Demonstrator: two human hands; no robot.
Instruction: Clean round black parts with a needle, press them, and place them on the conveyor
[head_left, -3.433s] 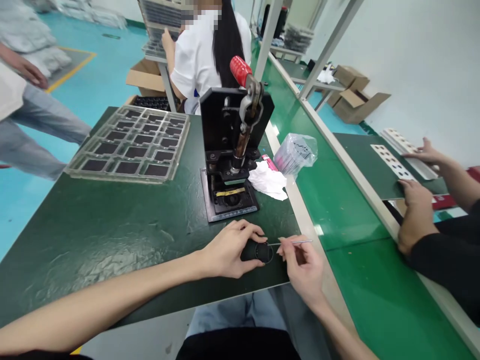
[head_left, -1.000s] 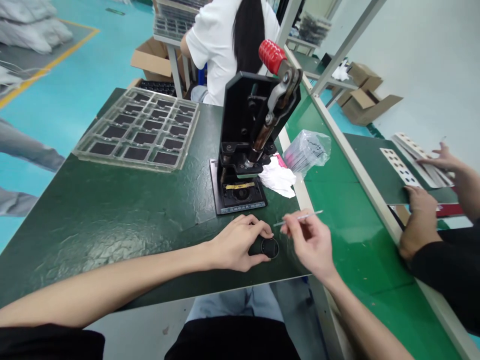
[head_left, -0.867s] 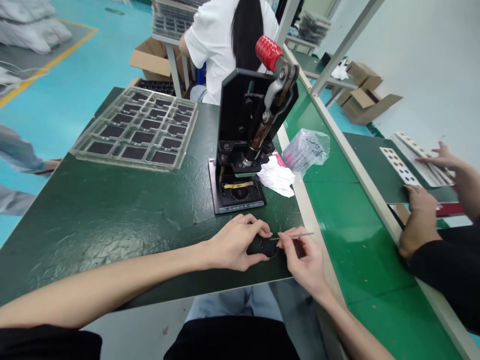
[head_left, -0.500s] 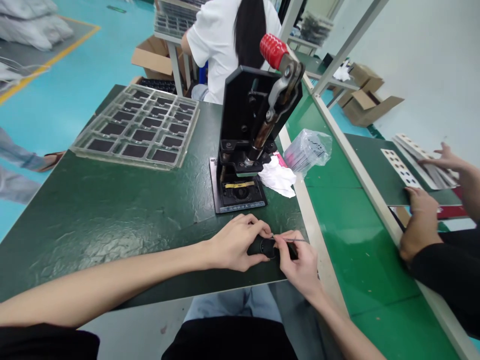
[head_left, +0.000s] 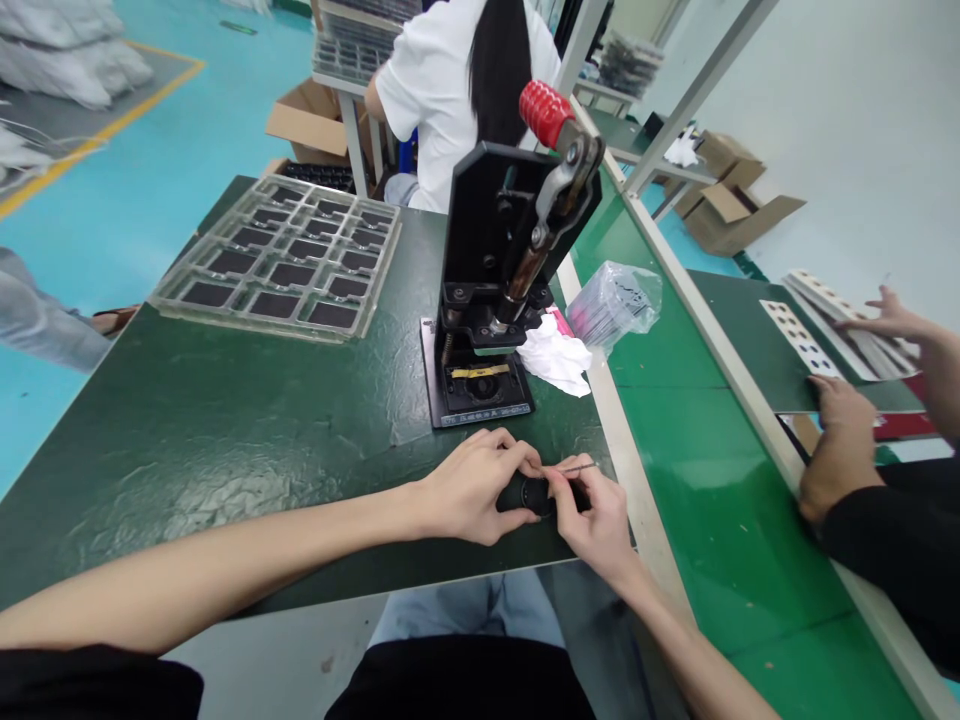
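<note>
On the dark green work mat [head_left: 225, 420], just in front of the hand press [head_left: 480, 370], the left hand [head_left: 472, 487] is curled, gripping a small round black part [head_left: 534, 496]; the right hand [head_left: 596, 520] pinches a thin metal pick [head_left: 579, 467], tip at the part.

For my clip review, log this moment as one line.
left hand: black round part | right hand: thin metal pick | nearby: lever press

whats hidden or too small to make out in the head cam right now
Head view:
black round part: mostly covered by the left hand and right hand
thin metal tool: tip too small to see
yellow label: any writing too small
plastic bag: contents blurred by the plastic
</note>
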